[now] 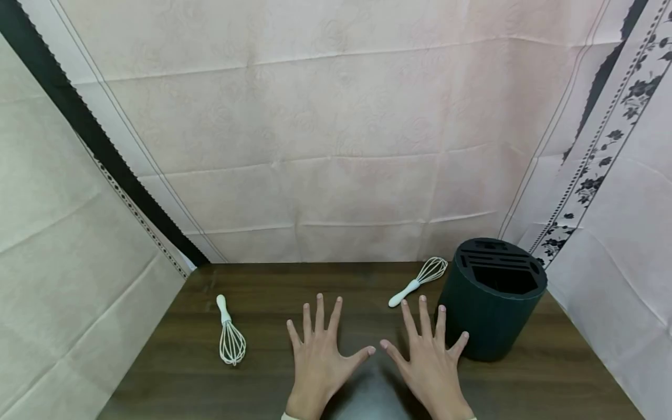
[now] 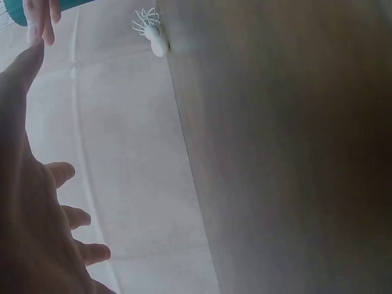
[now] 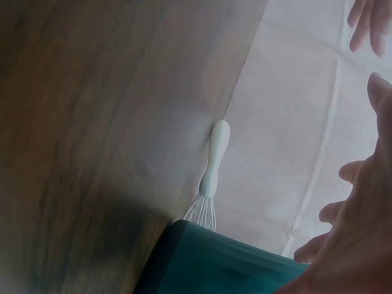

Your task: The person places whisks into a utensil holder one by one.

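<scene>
Both hands hover over the table's front middle with fingers spread, holding nothing. My left hand (image 1: 321,364) has its thumb pointing toward the right thumb, a small gap between them. To its left lies a white whisk (image 1: 228,332), handle away from me, wires toward me. My right hand (image 1: 431,367) is just in front of a second white whisk (image 1: 415,287), whose wires point to the back right. Beside that hand stands a dark green utensil holder (image 1: 490,309), upright, with slots and a larger rectangular opening in its top. In the right wrist view the holder hides part of the whisk's wires.
The brown wooden table (image 1: 262,286) ends at a pale cloth backdrop (image 1: 336,146). Cloth panels also rise at the left and right sides, the right one with a dark floral border (image 1: 593,181).
</scene>
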A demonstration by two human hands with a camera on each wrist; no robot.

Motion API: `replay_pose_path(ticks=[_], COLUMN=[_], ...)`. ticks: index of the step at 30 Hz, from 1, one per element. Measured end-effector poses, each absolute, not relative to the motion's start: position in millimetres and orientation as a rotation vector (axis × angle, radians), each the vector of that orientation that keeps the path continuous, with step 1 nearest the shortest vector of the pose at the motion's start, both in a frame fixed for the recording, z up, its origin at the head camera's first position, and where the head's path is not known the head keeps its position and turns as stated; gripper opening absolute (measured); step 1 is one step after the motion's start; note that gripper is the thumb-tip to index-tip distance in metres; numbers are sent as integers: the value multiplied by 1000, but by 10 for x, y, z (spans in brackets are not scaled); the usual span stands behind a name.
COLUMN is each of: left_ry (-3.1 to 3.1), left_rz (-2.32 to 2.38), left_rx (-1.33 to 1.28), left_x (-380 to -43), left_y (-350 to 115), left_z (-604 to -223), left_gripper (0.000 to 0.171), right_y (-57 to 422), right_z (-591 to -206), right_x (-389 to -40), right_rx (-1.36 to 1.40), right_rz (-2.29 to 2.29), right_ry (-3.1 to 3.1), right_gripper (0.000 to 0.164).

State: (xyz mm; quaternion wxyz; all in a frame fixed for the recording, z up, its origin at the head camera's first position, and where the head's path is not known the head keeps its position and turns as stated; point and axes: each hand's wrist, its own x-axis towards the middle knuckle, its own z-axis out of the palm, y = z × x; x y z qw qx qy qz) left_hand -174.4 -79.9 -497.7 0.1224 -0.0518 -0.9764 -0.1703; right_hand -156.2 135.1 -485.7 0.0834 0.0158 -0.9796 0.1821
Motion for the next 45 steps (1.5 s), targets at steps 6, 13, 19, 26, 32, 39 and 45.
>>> replay_pose_path(ticks=[6, 13, 19, 26, 32, 39, 45], left_ry=[-2833, -2799, -2770, -2683, -2593, -2505, -2428], left_rz=[-613, -657, -765, -966, -1148, -1378, -1512], left_rx=[-151, -169, -179, -176, -162, -155, -152], left_x=[-1700, -1661, -1636, -1608, -1599, -1619, -1627], left_y=[-722, -677, -662, -595, -533, -429, -354], left_z=[-4991, -4968, -4966, -4945, -4942, -4975, -5023], left_gripper=[114, 117, 118, 120, 119, 113, 111], right_y=[1407, 1522, 1593, 1740, 1923, 2151, 2291], right_z=[-4830, -4773, -4729, -4715, -4707, -4650, -4625], right_x=[-1492, -1400, -1334, -1288, -1299, -1324, -1357], right_rx=[47, 38, 52, 115, 207, 142, 104], right_rz=[520, 529, 520, 591, 650, 637, 640], right_ry=[-2894, -2896, -2807, -2414, -2164, -2067, -1928], right_gripper=[98, 97, 91, 62, 53, 69, 68])
